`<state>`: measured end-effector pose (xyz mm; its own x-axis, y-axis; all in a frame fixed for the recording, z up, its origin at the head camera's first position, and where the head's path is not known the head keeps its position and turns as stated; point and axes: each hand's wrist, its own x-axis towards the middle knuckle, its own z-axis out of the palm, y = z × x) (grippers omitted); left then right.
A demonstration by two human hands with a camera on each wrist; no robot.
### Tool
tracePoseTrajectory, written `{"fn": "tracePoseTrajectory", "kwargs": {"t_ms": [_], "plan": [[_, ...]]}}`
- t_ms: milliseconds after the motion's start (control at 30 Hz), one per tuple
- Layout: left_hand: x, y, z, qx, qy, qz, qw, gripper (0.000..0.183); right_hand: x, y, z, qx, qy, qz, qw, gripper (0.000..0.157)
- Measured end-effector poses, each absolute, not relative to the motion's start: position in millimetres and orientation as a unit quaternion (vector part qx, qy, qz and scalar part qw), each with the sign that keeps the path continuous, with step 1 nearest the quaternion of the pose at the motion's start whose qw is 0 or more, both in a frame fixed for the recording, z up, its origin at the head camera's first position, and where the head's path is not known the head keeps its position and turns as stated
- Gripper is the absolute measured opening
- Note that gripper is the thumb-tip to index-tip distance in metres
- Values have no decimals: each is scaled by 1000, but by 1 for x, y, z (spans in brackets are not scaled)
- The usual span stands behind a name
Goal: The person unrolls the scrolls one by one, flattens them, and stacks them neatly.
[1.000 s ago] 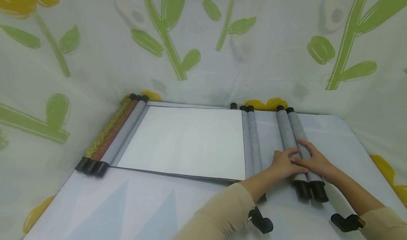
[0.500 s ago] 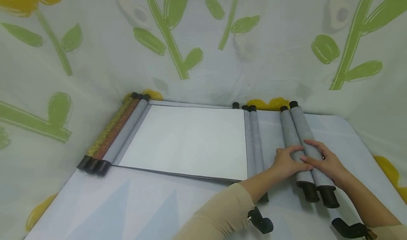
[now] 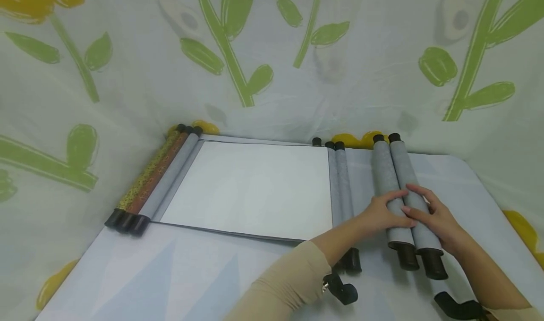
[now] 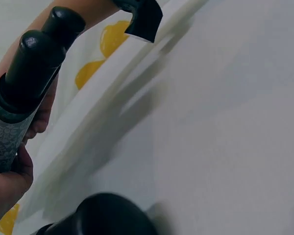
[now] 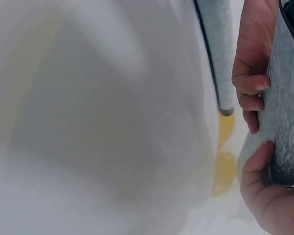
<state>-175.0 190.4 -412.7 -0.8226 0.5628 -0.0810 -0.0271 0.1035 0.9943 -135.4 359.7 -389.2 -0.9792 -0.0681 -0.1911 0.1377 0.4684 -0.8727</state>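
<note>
Two grey patterned rolled scrolls with black end knobs lie side by side in my hands, at the right of the head view. My left hand (image 3: 381,213) grips the left scroll (image 3: 384,167) near its middle, thumb and fingers around it. The right scroll (image 3: 405,167) is held by my right hand (image 3: 434,217), and the thumbs almost meet. In the left wrist view, black knobs (image 4: 34,63) hang above the table with shadows below. The right wrist view catches grey patterned scroll surface (image 5: 286,112) between fingers. The palms are partly hidden.
An unrolled scroll with a blank white sheet (image 3: 255,189) lies left of my hands, beside my left forearm. Its grey right roller (image 3: 345,184) is close by. Yellow (image 3: 144,177), red (image 3: 159,174) and grey rollers (image 3: 174,172) line its left side. A printed curtain (image 3: 297,94) stands behind.
Both grey scrolls have risen slightly off the table, far ends higher than before. My hands stay around them. The head view has shifted a little.
</note>
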Motion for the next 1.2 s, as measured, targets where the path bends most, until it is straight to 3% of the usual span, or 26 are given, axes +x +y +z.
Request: {"fn": "tracePoseTrajectory", "kwargs": {"t_ms": [333, 533, 1200], "plan": [[-178, 167, -396, 289, 710, 591, 251, 68, -133, 351, -383, -44, 857, -510, 60, 75], [-175, 155, -397, 339, 739, 541, 216, 69, -129, 341, -385, -61, 851, -521, 37, 71], [-172, 104, -387, 260, 737, 597, 182, 61, -150, 287, -364, -75, 824, -559, 45, 69]]}}
